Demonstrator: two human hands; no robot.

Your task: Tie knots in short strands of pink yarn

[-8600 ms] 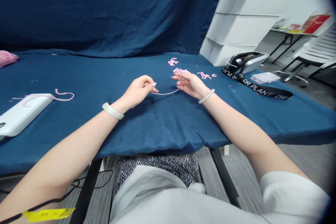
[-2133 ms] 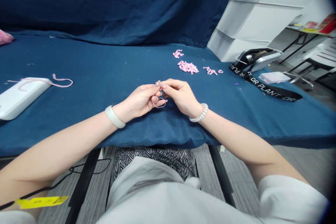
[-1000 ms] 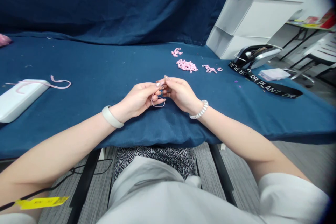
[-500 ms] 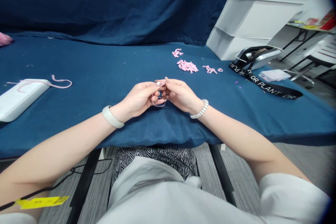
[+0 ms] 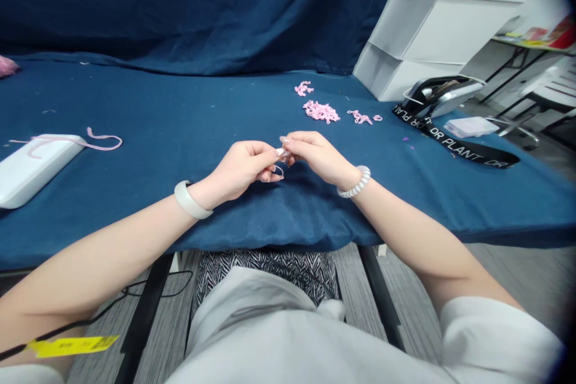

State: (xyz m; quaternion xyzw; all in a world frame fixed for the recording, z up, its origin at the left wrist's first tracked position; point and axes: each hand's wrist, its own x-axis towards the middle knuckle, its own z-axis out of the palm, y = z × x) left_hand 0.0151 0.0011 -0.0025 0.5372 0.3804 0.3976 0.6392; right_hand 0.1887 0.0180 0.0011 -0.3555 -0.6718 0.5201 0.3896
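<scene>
My left hand (image 5: 252, 168) is closed in a pinch on a thin pink cord (image 5: 279, 169), which shows as a small curve by its fingers. Right beside it, my right hand (image 5: 315, 153) has its thumb and fingertips pressed together on the same cord where the two hands meet. The fingers hide most of the cord. Farther back lies a heap of small pink knotted cord pieces (image 5: 320, 111), with a smaller cluster (image 5: 303, 89) behind it and a few loose pieces (image 5: 360, 117) to its right.
At the left, a white rounded case (image 5: 40, 171) has pink strands (image 5: 105, 147) lying across it. To the right are a black lettered strap (image 5: 468, 153), a bag (image 5: 443, 96) and a small clear box (image 5: 471, 126). White boxes (image 5: 432, 36) stand behind them on the blue cloth (image 5: 157, 108).
My right hand has turned and its wrist has shifted slightly right. The cord loop under the fingers shows less. My left hand has barely moved.
</scene>
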